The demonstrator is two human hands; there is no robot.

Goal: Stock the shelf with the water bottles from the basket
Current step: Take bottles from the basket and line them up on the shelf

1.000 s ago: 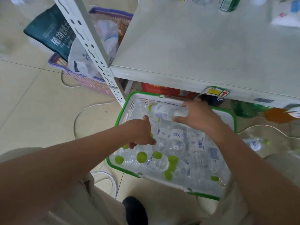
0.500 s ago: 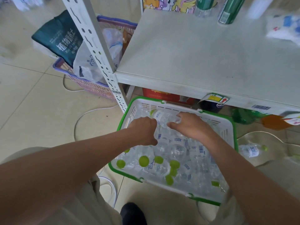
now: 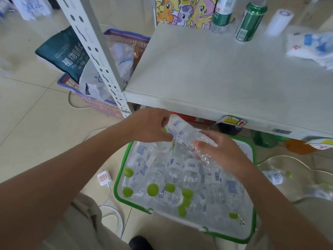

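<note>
The job looks barely begun: the front of the shelf (image 3: 216, 78) carries no water bottles from the basket, only a green can (image 3: 250, 22), a green-labelled bottle (image 3: 221, 15), a cartoon box (image 3: 182, 11), a white roll (image 3: 279, 20) and a blue and white packet (image 3: 313, 46) along its back and right side. The green-rimmed basket (image 3: 120, 179) sits on the floor just under the shelf's front edge and is close to full, with a heap of green-capped bottles (image 3: 180, 174) lying on their sides in it. One water bottle (image 3: 183, 130) is held tilted over the far end of the basket, below the shelf edge and not yet on the board. The left hand (image 3: 153, 127) has its fingers curled round the cap end, and the right hand (image 3: 219, 152) grips the clear base end with bent fingers. I judge this to be the lift-out step, so nearly every bottle remains to be placed. A stray bottle (image 3: 275, 177) lies on the floor to the right of the basket, and a purple basket (image 3: 86, 98) of bags stands behind the shelf post
</note>
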